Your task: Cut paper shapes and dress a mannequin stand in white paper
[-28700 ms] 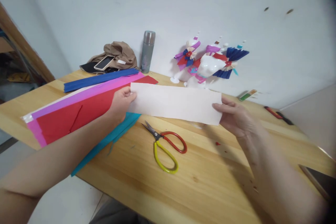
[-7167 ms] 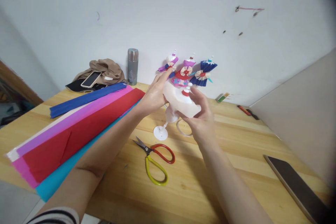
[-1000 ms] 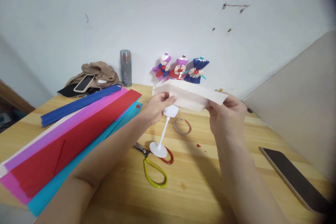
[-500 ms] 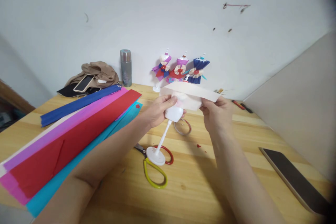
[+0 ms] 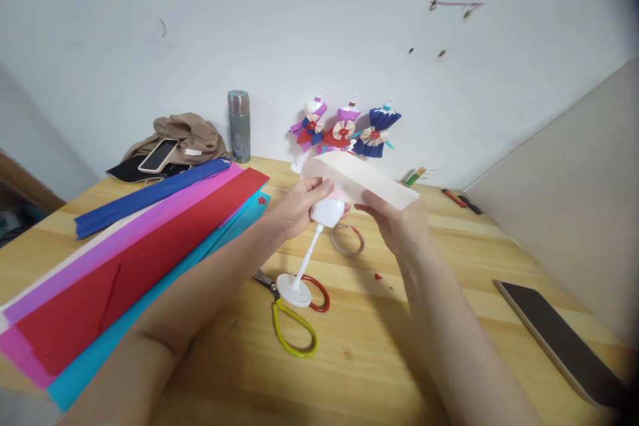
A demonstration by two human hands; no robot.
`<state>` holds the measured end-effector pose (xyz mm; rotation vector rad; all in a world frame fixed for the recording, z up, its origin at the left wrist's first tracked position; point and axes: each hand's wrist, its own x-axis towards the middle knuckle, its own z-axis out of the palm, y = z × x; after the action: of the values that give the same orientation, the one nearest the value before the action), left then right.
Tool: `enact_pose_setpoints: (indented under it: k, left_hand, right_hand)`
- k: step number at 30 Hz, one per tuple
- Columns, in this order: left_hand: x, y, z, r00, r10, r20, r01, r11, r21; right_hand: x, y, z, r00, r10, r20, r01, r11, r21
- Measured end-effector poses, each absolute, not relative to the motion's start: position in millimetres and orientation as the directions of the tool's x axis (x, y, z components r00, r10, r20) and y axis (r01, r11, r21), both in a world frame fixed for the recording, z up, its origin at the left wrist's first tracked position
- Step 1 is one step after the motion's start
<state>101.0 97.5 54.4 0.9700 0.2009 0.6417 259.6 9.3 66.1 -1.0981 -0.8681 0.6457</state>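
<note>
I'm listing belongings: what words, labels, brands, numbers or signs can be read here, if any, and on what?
No text can be read.
White patch on the brown cloth: too small to tell if lettered.
Grey bottle: faint pattern, too blurred to read.

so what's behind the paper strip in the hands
Behind the paper strip is a white dress form. Its lower body, stem and round base show below the strip; most of its upper body is covered, so details there cannot be seen.
</note>
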Motion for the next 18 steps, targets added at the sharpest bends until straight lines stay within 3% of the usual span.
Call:
enact_pose_setpoints:
  k: [18]
  left_hand:
    - [106.1, 92.2, 50.1, 0.81, 0.57, 0.136, -0.431, 0.423, 0.797]
  right_hand:
    - [247.4, 14.7, 60.3, 0.546, 0.758, 0.358, 0.093, 0.369, -0.925]
